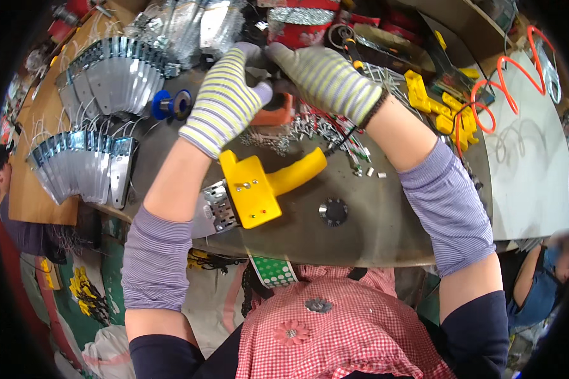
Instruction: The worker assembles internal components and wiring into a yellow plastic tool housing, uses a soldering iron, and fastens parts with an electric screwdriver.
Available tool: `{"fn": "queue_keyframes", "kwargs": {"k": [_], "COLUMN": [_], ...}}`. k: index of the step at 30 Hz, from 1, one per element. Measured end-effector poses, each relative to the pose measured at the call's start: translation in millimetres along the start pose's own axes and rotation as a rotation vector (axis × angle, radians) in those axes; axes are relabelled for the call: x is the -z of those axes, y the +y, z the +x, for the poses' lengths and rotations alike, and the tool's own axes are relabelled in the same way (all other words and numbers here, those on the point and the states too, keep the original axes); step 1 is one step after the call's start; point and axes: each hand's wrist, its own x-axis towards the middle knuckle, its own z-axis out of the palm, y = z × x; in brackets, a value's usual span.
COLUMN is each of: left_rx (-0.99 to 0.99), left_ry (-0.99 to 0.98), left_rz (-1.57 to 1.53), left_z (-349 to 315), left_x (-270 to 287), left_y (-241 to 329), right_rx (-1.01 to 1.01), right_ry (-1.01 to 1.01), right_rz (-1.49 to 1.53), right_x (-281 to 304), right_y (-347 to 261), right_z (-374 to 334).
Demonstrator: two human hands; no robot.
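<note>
At the far middle of the table, my left hand (227, 98) and my right hand (329, 81) meet fingertip to fingertip, both in yellow, grey and white striped gloves. The fingers of each are bent inward over a dark patch; what they hold there is too small and shadowed to name. Just below them sits an orange-red holder (275, 112), beside a heap of small screws (265, 140) and loose red and white parts (322, 125). Nearer to me lies a yellow-handled tool (254, 192) with a slotted metal plate (218, 208) at its left side, touched by neither hand.
Fanned metal plates with wires (110, 79) stand at the left, another fan (76, 161) nearer. A blue spool (171, 105) is beside them. Yellow plastic parts (427, 98) and a coiled orange hose (502, 76) are at the right. A black disc (333, 212) lies near the front edge.
</note>
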Motion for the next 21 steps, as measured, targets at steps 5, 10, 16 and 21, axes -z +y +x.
{"fn": "queue_keyframes", "kwargs": {"k": [5, 10, 16, 21], "left_rx": [-0.001, 0.021, -0.004, -0.011], "left_ry": [-0.041, -0.241, -0.260, -0.288], "left_rz": [0.130, -0.236, 0.005, -0.083], "left_z": [-0.6, 3.7, 6.6, 8.9], "left_x": [-5.1, -10.6, 10.2, 13.6], "left_y": [-6.8, -16.7, -13.6, -24.9], "right_rx": [0.085, 0.267, 0.067, -0.056], "right_ry": [0.125, 0.474, 0.083, -0.118], "right_rz": [-0.013, -0.199, 0.123, 0.031], "right_x": [-0.1, 17.8, 4.8, -29.3], "right_y": [4.5, -18.8, -47.2, -59.4], "right_z": [-2.9, -34.7, -160.7, -196.3]}}
